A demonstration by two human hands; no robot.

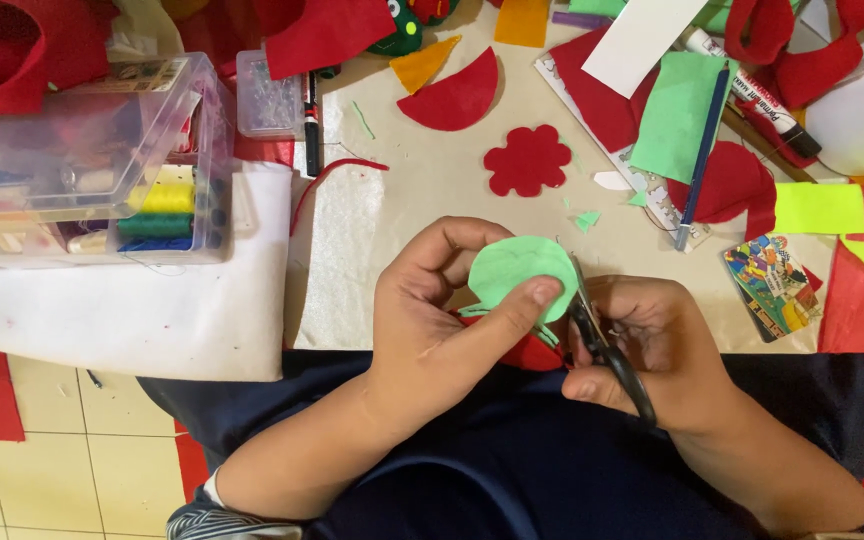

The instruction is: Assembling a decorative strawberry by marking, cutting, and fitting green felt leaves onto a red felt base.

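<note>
My left hand (442, 310) pinches a round light-green felt piece (517, 268) between thumb and fingers, just above the table's near edge. My right hand (657, 345) grips black-handled scissors (602, 340), with the blades meeting the right edge of the green piece. Thin green trimmings and a bit of red felt (532, 352) hang below the piece, over my lap.
A red felt flower (527, 160) and a red half-circle (457, 95) lie on the beige table (392, 200). A clear box of thread spools (92, 165) stands at left on white fabric (122, 305). Felt sheets, a blue pencil (702, 160), a tape roll (857, 110) and a colourful card (772, 285) crowd the right.
</note>
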